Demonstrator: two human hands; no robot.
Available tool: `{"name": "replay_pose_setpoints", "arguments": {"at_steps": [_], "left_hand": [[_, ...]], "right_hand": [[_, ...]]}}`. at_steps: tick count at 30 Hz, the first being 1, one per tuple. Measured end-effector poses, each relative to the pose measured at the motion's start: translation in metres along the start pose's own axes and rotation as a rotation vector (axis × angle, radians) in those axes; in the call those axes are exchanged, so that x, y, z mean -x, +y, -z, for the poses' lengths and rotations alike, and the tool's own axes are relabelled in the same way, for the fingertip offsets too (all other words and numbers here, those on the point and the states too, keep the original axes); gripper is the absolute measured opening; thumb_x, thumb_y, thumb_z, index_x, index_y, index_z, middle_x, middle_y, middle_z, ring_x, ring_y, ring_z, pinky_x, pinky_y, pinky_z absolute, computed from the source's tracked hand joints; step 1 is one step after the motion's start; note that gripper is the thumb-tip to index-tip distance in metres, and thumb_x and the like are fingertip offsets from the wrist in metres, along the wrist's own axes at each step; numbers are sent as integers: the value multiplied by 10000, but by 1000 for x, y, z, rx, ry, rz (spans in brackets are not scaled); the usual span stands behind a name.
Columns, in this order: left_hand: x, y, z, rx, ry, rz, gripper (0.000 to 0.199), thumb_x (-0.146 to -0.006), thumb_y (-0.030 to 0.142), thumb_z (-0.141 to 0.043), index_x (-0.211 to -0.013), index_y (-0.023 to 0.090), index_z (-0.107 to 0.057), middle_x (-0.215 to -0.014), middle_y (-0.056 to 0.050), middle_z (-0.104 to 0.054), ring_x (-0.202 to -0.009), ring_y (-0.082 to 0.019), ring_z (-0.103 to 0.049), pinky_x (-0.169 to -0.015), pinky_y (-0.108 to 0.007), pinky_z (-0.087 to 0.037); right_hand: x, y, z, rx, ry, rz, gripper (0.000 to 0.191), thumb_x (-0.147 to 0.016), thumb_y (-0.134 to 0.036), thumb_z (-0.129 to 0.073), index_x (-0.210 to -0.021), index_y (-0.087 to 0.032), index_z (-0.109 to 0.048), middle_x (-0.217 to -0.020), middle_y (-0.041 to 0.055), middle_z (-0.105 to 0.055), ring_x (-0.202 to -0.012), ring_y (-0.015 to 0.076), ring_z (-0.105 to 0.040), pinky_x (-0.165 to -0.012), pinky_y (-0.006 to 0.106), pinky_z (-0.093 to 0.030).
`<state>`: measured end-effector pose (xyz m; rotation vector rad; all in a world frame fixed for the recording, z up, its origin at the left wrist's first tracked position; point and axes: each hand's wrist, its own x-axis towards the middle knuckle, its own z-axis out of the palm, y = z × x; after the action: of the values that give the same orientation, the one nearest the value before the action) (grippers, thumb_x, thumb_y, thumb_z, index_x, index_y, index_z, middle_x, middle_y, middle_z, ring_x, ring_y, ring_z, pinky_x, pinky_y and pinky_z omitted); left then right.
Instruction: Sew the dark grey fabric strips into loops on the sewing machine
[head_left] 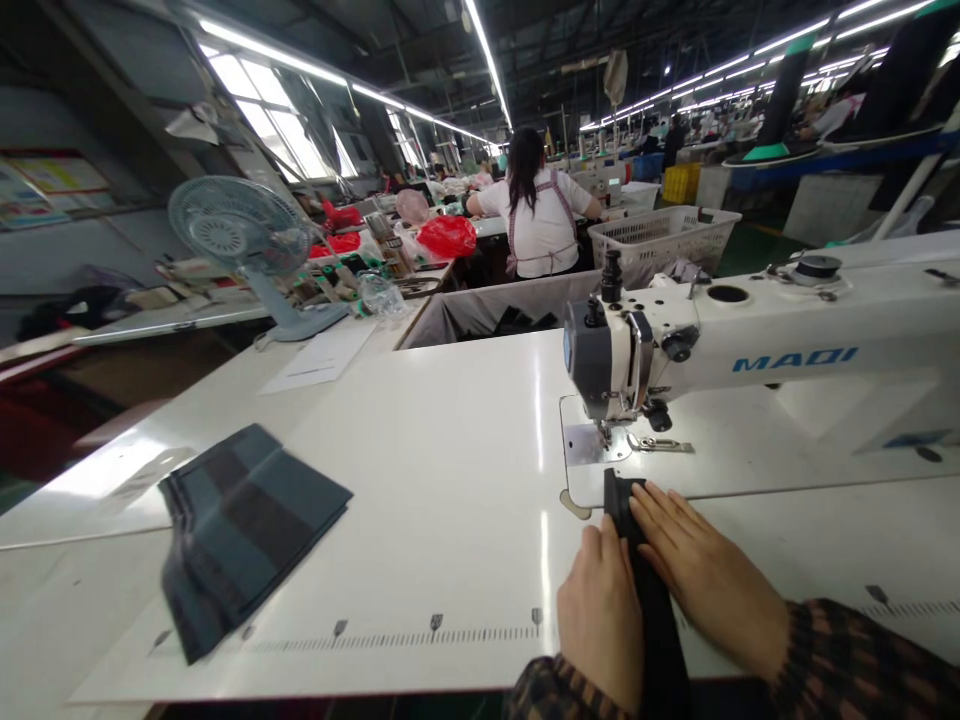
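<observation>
A long strip of black fabric (654, 610) runs from the table's front edge up toward the sewing machine (675, 340); its far end is folded and lies just short of the needle plate (589, 446). My left hand (602, 610) has its fingers curled on the strip's left edge, gripping it near the folded end. Lying flat across the right side of the strip is my right hand (709, 575), fingers stretched out and pressing on the cloth. To the left, a stack of blue-grey and dark striped fabric pieces (251, 525) rests on the white table (442, 490).
A fan (240, 240) and a paper sheet (321, 358) stand at the table's back left. Behind the table is a cloth-lined bin (465, 318) holding dark pieces. Beyond it a co-worker (541, 215) sits beside a white plastic basket (667, 237). A ruler scale (390, 640) marks the front edge.
</observation>
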<state>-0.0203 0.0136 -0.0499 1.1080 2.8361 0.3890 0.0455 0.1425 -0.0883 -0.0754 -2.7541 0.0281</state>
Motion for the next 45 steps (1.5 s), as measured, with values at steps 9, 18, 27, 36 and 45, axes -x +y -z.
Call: {"name": "replay_pose_setpoints", "arguments": {"at_steps": [9, 18, 27, 36, 45], "left_hand": [[-26, 13, 11, -76, -270, -86, 523, -765, 45, -322, -1287, 37, -290, -1021, -161, -566, -780, -259, -614, -646, -372, -506], [-32, -2, 10, 169, -200, -187, 423, -855, 208, -259, -1248, 107, -380, -967, -118, -598, -842, -215, -592, -732, -315, -468], [-50, 0, 14, 66, -249, -157, 471, -804, 178, -286, -1261, 80, -342, -1035, -142, -578, -825, -279, -598, -672, -393, -484], [-83, -4, 13, 84, -225, -132, 426, -791, 186, -311, -1206, 124, -386, -989, -120, -594, -810, -273, -605, -686, -397, -484], [-90, -1, 13, 81, -249, -90, 437, -779, 188, -328, -1214, 153, -367, -997, -116, -588, -808, -282, -602, -679, -414, -479]], "right_hand": [[-2, 1, 2, -34, 24, 12, 436, -858, -234, -371, -1267, -83, -364, -1285, 125, -402, -1209, 215, -329, -984, 392, -362], [-2, 3, 4, -57, -5, 27, 445, -873, -255, -346, -1279, -73, -334, -1302, 116, -377, -1224, 203, -302, -981, 379, -370], [-21, 17, -6, -94, -19, 65, 458, -867, -248, -354, -1299, -103, -307, -1320, 101, -356, -1225, 192, -304, -985, 369, -367], [-47, 37, -14, -13, -16, 121, 454, -862, -257, -362, -1292, -116, -321, -1308, 91, -379, -1226, 212, -304, -995, 454, -319], [-51, 43, -15, -8, -28, 110, 449, -869, -279, -349, -1294, -137, -318, -1316, 78, -372, -1224, 201, -308, -963, 437, -342]]}}
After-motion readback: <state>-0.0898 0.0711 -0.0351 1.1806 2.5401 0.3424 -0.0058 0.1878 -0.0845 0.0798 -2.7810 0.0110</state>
